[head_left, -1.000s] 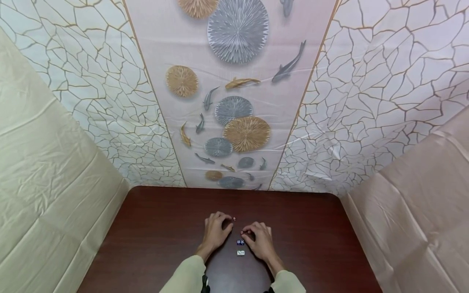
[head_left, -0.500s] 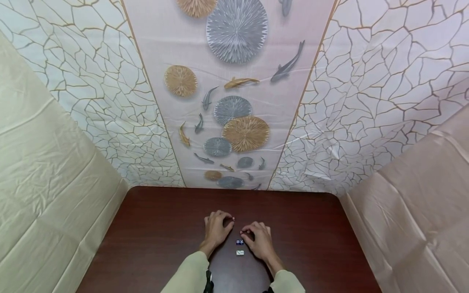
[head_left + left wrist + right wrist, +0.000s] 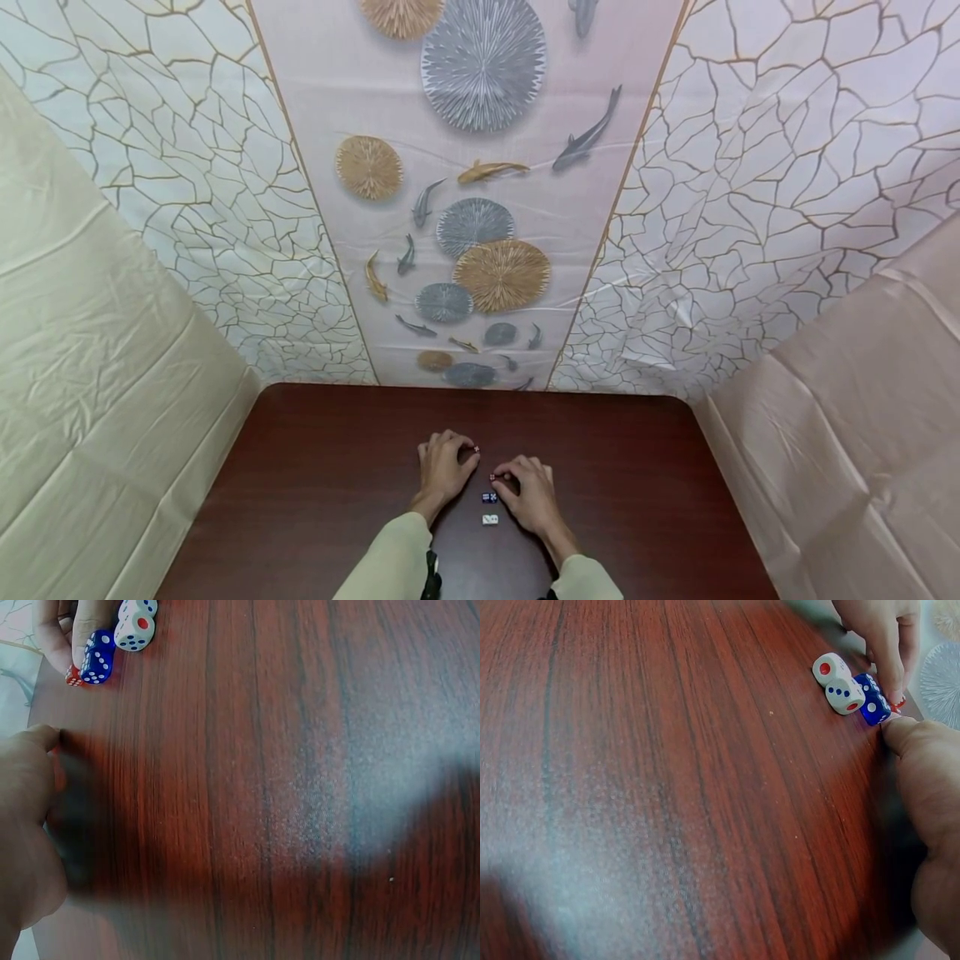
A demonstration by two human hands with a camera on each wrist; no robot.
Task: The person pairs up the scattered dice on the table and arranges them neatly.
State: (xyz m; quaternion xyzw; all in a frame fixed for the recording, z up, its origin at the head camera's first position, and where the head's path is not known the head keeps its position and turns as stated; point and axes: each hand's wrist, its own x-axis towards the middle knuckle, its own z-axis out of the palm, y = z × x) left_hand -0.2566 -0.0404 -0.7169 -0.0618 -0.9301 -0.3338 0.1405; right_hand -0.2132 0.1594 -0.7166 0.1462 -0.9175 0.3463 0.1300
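My left hand (image 3: 444, 471) pinches a small red die (image 3: 476, 449) between thumb and index finger, over the far middle of the table. Nearer and to the right, my right hand (image 3: 531, 493) holds a second red die (image 3: 492, 477) at its thumb and index fingertips. Just below that die, two blue dice (image 3: 489, 497) sit side by side. Closer to me lies a pair of white dice (image 3: 490, 519), also touching. In the left wrist view, a red die (image 3: 73, 676) shows beside the right hand's fingers. The right wrist view has a red die (image 3: 898, 704) partly hidden at the left hand's fingertips.
The dark red-brown wooden table (image 3: 337, 475) has rounded far corners. A patterned cloth (image 3: 480, 350) with fish and round motifs hangs behind its far edge. Plain pale cloths (image 3: 127, 375) flank both sides.
Both hands stay almost still, each at its red die. The left forearm has shifted slightly right. The blue and white dice have not moved on the table.
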